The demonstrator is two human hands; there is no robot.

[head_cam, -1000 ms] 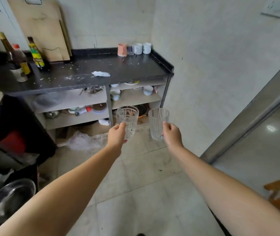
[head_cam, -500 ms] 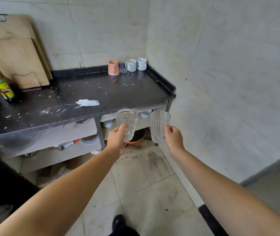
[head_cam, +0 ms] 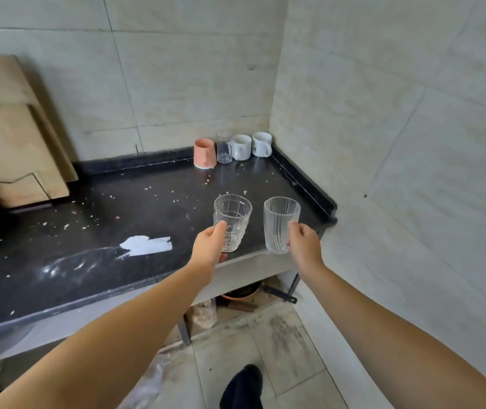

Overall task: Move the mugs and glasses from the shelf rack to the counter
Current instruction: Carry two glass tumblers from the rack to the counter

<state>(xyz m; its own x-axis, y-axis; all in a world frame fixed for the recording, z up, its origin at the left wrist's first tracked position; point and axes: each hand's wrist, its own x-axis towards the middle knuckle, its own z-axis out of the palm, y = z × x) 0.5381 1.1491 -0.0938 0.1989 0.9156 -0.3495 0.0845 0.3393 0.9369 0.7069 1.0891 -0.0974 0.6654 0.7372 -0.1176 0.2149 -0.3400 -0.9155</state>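
The left hand [head_cam: 209, 246] grips a clear glass with a square, blocky pattern [head_cam: 232, 221], fingers curled round its lower half. The right hand [head_cam: 303, 242] holds a second clear glass with upright ribs [head_cam: 280, 224] in the same way. Both glasses are upright and in the air above the near right edge of the dark desk [head_cam: 135, 208], close together but apart, and neither has been set down yet.

Farther off, in the far right corner of the desk, four cups already stand in a row against the wall: a pink cup [head_cam: 204, 152] placed upside down, a small clear glass [head_cam: 224, 149] just beside it, then two white mugs [head_cam: 241, 147] and [head_cam: 261, 144] nearest the corner. A scrap of white paper [head_cam: 146, 245] lies to the left of the hands, with crumbs scattered over the top. Wooden boards [head_cam: 14, 137] lean on the wall at the far left.

By my reading the task is well along: four pieces are placed, and these two need setting down. The shelf rack is out of view, so I cannot tell whether more remain.
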